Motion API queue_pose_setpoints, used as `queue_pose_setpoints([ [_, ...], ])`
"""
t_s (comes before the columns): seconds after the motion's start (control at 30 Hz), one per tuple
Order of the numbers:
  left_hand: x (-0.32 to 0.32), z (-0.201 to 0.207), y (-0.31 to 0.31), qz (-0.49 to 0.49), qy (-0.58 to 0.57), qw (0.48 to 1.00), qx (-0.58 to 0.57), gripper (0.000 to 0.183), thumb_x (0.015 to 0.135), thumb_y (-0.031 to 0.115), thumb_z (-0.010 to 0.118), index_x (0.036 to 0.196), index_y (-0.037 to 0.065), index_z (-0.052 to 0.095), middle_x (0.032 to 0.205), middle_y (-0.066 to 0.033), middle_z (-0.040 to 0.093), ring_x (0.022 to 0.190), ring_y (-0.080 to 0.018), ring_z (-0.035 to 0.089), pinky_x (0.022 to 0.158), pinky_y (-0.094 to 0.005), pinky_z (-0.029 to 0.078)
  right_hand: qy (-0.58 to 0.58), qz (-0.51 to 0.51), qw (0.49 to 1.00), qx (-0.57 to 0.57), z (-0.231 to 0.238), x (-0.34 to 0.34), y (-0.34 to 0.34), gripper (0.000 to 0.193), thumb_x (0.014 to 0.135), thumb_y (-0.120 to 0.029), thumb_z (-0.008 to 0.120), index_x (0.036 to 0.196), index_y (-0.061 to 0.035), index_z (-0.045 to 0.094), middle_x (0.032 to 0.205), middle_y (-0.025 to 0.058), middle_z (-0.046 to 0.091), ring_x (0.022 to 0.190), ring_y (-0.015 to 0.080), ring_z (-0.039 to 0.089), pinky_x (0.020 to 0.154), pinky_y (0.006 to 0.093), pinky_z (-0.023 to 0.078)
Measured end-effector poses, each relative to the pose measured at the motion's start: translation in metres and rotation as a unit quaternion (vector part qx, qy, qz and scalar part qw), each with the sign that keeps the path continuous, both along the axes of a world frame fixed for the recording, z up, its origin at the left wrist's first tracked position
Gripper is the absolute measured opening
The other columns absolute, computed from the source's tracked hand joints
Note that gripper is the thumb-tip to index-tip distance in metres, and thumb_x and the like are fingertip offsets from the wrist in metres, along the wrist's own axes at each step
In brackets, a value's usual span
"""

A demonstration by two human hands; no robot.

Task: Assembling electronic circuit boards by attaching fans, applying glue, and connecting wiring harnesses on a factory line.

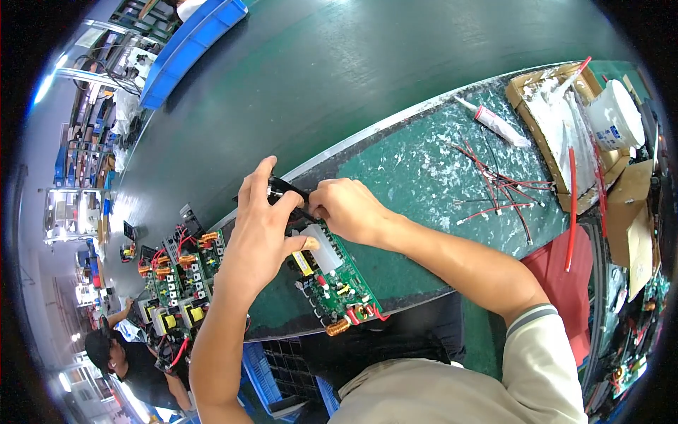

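Observation:
A green circuit board (pixel 361 288) lies near the bench's front edge, with a pale grey heat sink (pixel 321 249), a yellow-labelled block and copper coils on it. At its far end is a glossy black part (pixel 284 188), half covered by my hands; its kind is unclear. My left hand (pixel 256 230) curls round the black part from the left, its thumb tip against the heat sink. From the right, my right hand (pixel 353 212) meets the black part with fingers bent closed in a pinch. What sits between those fingertips is hidden.
Several more circuit boards (pixel 173 283) crowd the left. Red and black wires (pixel 498 185), a tube (pixel 500 126), a cardboard tray (pixel 528 106) and a white tub (pixel 616 116) lie right. A blue bin (pixel 191 53) stands far left; a person (pixel 134 364) is at lower left.

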State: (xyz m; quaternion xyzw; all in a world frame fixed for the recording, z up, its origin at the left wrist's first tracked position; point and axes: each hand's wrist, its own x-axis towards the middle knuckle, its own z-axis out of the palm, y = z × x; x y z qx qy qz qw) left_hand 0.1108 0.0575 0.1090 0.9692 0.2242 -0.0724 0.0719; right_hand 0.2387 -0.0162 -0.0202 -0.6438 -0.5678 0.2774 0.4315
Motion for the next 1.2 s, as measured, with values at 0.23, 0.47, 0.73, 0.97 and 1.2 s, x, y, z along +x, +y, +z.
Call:
queue_pose_setpoints([
  [0.23,-0.002,-0.003,-0.001,0.008,-0.003,1.0,-0.005,0.055,0.059,0.011,0.09,0.106,0.004,0.063,0.154,-0.023,0.027,0.138,-0.0471,0.033,0.111,-0.0523,0.038,0.021,-0.04,0.998,0.032,-0.006,-0.007,-0.003,0.013,0.07,0.001,0.063,0.079,-0.0032,0.072,0.087,0.0187,0.067,0.084,0.0399,0.066,0.072,0.048,0.053],
  [0.47,-0.003,-0.002,-0.001,0.001,-0.013,1.0,-0.008,0.055,0.059,0.011,0.09,0.107,0.005,0.064,0.154,-0.0226,0.027,0.139,-0.0456,0.033,0.112,-0.051,0.038,0.005,0.004,1.0,-0.004,-0.003,0.001,0.001,0.014,0.071,0.002,0.063,0.081,-0.0025,0.072,0.084,0.0196,0.069,0.083,0.0377,0.068,0.072,0.0456,0.054],
  [0.73,0.0,-0.005,0.009,-0.003,0.009,1.0,-0.005,0.059,0.057,0.016,0.092,0.109,0.009,0.065,0.155,-0.0215,0.027,0.139,-0.0429,0.034,0.11,-0.0486,0.04,0.007,0.025,0.999,-0.045,0.002,0.01,0.012,0.015,0.076,-0.003,0.063,0.086,-0.0036,0.075,0.084,0.0189,0.071,0.083,0.0359,0.07,0.075,0.0428,0.055],
  [0.97,0.003,-0.004,0.005,0.001,0.028,1.0,0.005,0.06,0.056,0.02,0.092,0.109,0.01,0.065,0.155,-0.0215,0.027,0.139,-0.044,0.035,0.109,-0.0497,0.041,-0.019,0.013,0.999,-0.035,0.001,0.006,0.012,0.013,0.076,-0.006,0.066,0.086,-0.0028,0.073,0.087,0.0207,0.071,0.087,0.0372,0.069,0.077,0.0449,0.054],
  [1.2,-0.003,-0.008,0.004,-0.012,0.004,1.0,0.021,0.059,0.058,0.021,0.092,0.109,0.01,0.064,0.154,-0.0215,0.027,0.136,-0.0445,0.038,0.108,-0.0501,0.041,-0.01,0.002,1.0,-0.01,-0.007,0.002,0.009,0.01,0.076,-0.009,0.068,0.083,-0.0058,0.074,0.089,0.0204,0.071,0.087,0.0386,0.069,0.077,0.0467,0.055],
])
